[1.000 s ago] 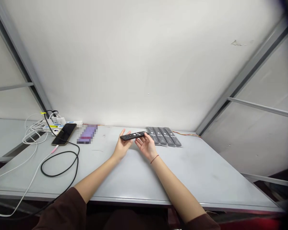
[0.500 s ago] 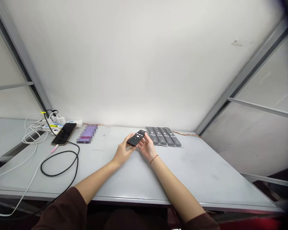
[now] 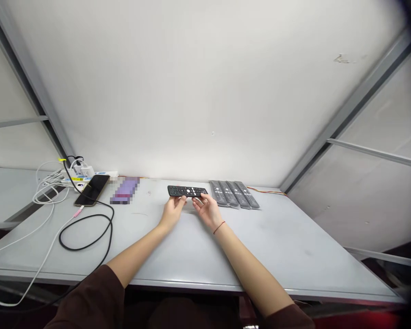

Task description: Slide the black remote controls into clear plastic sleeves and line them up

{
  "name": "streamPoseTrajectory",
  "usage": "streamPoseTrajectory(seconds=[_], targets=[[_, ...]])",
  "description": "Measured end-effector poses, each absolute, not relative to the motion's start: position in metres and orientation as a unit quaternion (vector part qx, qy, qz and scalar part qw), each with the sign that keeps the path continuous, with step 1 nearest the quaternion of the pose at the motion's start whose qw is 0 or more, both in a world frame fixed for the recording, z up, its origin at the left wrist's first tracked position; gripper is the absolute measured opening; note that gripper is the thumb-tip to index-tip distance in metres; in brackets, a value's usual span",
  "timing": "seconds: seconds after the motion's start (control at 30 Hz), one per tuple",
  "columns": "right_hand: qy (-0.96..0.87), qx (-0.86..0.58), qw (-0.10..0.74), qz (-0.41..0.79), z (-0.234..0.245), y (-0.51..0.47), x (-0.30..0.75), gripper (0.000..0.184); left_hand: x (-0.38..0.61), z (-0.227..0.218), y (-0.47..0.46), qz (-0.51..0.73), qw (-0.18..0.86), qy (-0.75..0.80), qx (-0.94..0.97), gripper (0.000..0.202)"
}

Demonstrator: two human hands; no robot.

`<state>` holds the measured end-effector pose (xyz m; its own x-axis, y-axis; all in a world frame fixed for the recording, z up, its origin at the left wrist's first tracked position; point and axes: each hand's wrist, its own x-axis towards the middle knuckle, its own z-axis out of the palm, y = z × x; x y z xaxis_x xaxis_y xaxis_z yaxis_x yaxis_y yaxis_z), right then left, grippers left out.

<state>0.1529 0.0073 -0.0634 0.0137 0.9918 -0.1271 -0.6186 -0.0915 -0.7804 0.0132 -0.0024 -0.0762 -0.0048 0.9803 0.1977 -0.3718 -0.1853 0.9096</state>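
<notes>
A black remote control [image 3: 187, 191] lies crosswise between my two hands, raised over the grey table, its buttons towards me. My left hand [image 3: 173, 210] grips its lower edge near the left end, thumb in front. At the right end my right hand [image 3: 207, 211] holds it, thumb along the edge and the other fingers curled beneath. A red string circles my right wrist. Just right of the remote, several remotes in clear plastic sleeves [image 3: 234, 195] lie side by side on the table.
On the left of the table [image 3: 274, 246] are a black phone [image 3: 93, 189], a blurred purple item [image 3: 126, 189], and a power strip with chargers [image 3: 84, 172]. A black cable [image 3: 85, 249] loops there, beside white cables [image 3: 48, 192]. A white wall [image 3: 205, 91] stands behind.
The remote has turned from a slant to nearly level, its left end swinging outward and up. My left hand has shifted slightly left along it, and my hands are farther apart.
</notes>
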Motion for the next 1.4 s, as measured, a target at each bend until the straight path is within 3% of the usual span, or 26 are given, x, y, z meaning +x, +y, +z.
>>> streamPoseTrajectory(seconds=[0.23,0.53,0.73,0.8,0.87,0.97,1.07,1.2,1.3,1.4], targets=[[-0.32,-0.365,0.56,0.671,-0.062,-0.003,0.14,0.034,0.005,-0.072,0.009,0.649,0.555,0.35,0.385,0.031],[-0.428,-0.348,0.456,0.698,-0.06,-0.023,0.121,0.041,0.001,-0.078,0.01,0.598,0.494,0.428,0.464,0.041],[-0.423,-0.388,0.458,0.679,-0.064,-0.021,0.119,0.032,-0.015,-0.068,0.013,0.533,0.473,0.426,0.558,0.021],[-0.415,-0.412,0.467,0.663,-0.065,-0.018,0.122,0.027,-0.031,-0.063,0.02,0.534,0.433,0.452,0.569,0.008],[-0.398,-0.44,0.473,0.652,-0.065,-0.014,0.127,0.023,-0.052,-0.059,0.028,0.521,0.364,0.534,0.558,0.01],[-0.365,-0.468,0.479,0.647,-0.065,-0.01,0.13,0.021,-0.079,-0.059,0.035,0.302,0.152,0.713,0.614,0.028],[-0.357,-0.471,0.473,0.653,-0.065,-0.009,0.131,0.019,-0.09,-0.061,0.036,0.154,0.064,0.761,0.627,0.033],[-0.367,-0.467,0.459,0.661,-0.063,-0.011,0.13,0.016,-0.089,-0.064,0.039,0.176,0.086,0.742,0.641,0.035],[-0.372,-0.466,0.452,0.663,-0.062,-0.011,0.13,0.015,-0.084,-0.066,0.044,0.258,0.128,0.72,0.631,0.039],[-0.365,-0.46,0.45,0.673,-0.061,-0.009,0.131,0.016,-0.075,-0.064,0.048,0.406,0.277,0.676,0.55,0.037]])
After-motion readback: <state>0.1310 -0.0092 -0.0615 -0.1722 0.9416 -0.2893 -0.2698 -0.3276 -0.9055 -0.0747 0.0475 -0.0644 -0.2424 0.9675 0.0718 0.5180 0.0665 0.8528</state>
